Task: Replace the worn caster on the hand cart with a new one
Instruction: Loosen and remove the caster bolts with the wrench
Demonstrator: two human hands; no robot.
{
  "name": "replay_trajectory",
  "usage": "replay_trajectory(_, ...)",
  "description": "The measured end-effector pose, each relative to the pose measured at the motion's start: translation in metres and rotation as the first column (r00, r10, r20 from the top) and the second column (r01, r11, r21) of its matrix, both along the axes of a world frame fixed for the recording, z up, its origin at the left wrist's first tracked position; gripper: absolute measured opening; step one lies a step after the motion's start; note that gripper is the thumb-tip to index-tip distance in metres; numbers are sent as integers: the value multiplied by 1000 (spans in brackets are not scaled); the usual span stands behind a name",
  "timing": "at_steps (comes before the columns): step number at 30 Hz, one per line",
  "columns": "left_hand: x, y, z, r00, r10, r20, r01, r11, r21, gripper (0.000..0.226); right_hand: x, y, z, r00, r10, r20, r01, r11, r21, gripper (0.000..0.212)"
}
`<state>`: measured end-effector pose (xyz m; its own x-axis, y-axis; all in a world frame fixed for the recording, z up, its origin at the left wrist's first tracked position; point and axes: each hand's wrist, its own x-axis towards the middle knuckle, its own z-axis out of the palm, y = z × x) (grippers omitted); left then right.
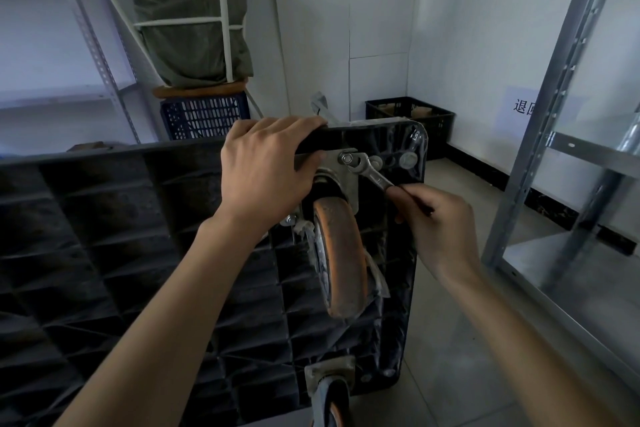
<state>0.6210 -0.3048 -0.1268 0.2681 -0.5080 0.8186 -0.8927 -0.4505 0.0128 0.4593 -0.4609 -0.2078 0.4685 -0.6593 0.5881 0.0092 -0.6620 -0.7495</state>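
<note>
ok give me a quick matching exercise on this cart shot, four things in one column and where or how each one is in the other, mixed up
Things:
1. left hand
2. wrench
3. orange caster wheel
4. blue crate

States:
A. under a wooden stool seat near the back wall
B. jaw at the nut on the caster plate
C. gripping the upper edge of the tipped cart deck
D. bolted to the ribbed underside, tread edge-on to the camera

Pairs: 1-C, 2-B, 3-D, 4-A

Two hands (pixel 266 166) (pixel 436 218), two casters (pixel 341 253) (pixel 329 395), one wrench (pixel 374 175), two crates (pixel 204 118) (pixel 410 114).
</note>
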Motion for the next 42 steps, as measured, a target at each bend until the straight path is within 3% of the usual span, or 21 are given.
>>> replay_trajectory(4,0,0,0,1000,1,-1,-1,1000,-6,39,-7,-12,16,993,-97,-73,85,984,-154,35)
replay_trajectory(7,0,0,0,1000,-2,1,2,1000,-11,39,-17,-20,40,976,-151,-156,80,919,-385,34)
replay_trajectory(13,-1,0,0,1000,8,-3,-8,1000,-13,39,-27,-22,139,870,-292,-398,-115,664,-739,34)
replay_trajectory(18,-2,0,1,1000,12,-12,-12,1000,-6,39,-14,-3,186,776,-481,-408,-232,384,-894,31)
replay_trajectory(20,-2,1,2,1000,8,-18,-8,1000,-6,39,-14,-3,187,768,-499,-402,-239,359,-902,32)
replay_trajectory(22,-2,1,1,1000,5,-19,-6,1000,-7,39,-21,-8,180,792,-454,-407,-214,419,-883,31)
replay_trajectory(24,-2,1,2,1000,4,-16,-4,1000,-8,38,-31,-16,163,832,-375,-409,-162,540,-826,32)
replay_trajectory(27,-2,0,1,1000,6,-17,-6,1000,-6,37,-40,-19,123,923,-182,-338,-53,812,-581,30)
replay_trajectory(29,-3,0,1,1000,4,-16,-5,1000,-5,37,-40,-16,89,963,-110,-245,1,914,-406,27)
replay_trajectory(35,-1,0,0,1000,6,-11,-6,1000,-11,37,-21,4,22,996,-47,-70,40,995,-95,30)
replay_trajectory(42,-1,0,1,1000,5,-14,-5,1000,-10,38,0,15,-3,998,25,52,-29,997,78,19)
